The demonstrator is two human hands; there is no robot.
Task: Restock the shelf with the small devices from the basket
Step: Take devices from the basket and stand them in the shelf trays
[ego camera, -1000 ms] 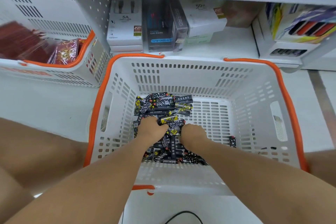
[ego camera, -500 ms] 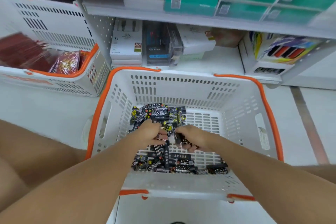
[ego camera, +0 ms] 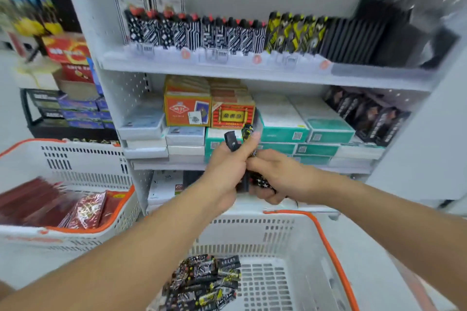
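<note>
Sorting a handful of devices before the shelf

We face the shelf [ego camera: 252, 72], whose top row [ego camera: 227, 33] already holds upright patterned devices grouped by design, likely why we pause to sort. Below us, the basket [ego camera: 331, 242] keeps a pile of remaining devices [ego camera: 204, 280] in its near-left corner. Between them, raised in front of the middle shelf, our left hand [ego camera: 225, 171] clenches several small devices [ego camera: 240, 139] upright, thumb pressed along them, while our right hand [ego camera: 275, 174] grips the lower ends of the bundle, probably to square or separate them.
</note>
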